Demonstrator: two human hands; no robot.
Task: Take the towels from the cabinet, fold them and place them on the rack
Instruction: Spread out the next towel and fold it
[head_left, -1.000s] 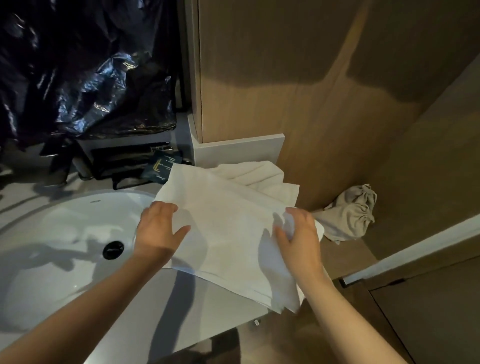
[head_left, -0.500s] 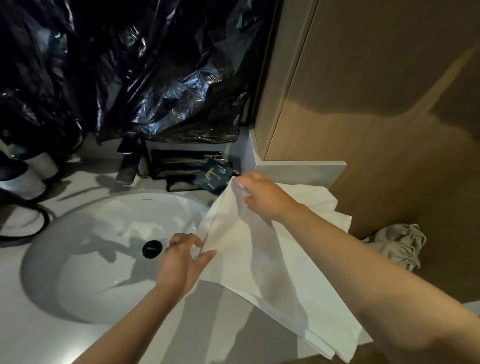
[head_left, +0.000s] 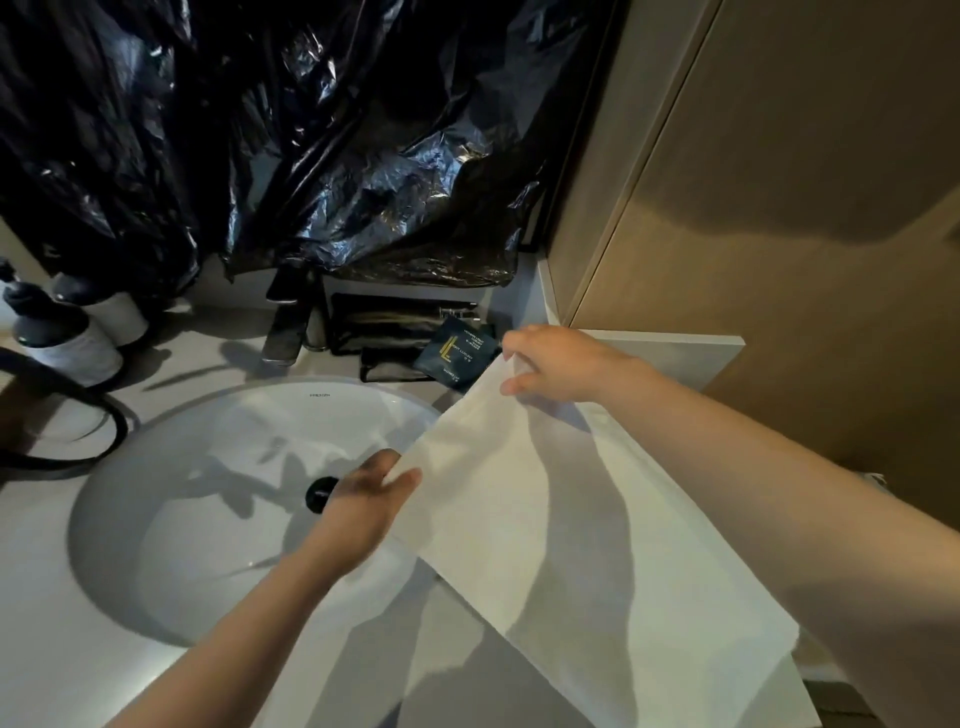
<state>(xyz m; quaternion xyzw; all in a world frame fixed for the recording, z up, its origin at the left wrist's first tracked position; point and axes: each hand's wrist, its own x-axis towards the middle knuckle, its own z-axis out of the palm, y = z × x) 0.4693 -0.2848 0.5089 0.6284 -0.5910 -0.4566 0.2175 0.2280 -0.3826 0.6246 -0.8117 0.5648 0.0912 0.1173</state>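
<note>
Room over sink basin (head_left: 182, 519) on my L; faucet (head_left: 284, 332), dark packet (head_left: 460, 353) & plastic sheet (head_left: 337, 156) crowd the back, wood panel (head_left: 805, 260) walls off R, towel (head_left: 545, 545) covers counter (head_left: 52, 649) corner.

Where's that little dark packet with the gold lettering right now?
Head view: the dark packet sits at the back of the counter, behind the sink, between the faucet on its left and the right hand pinching the white towel.
</note>
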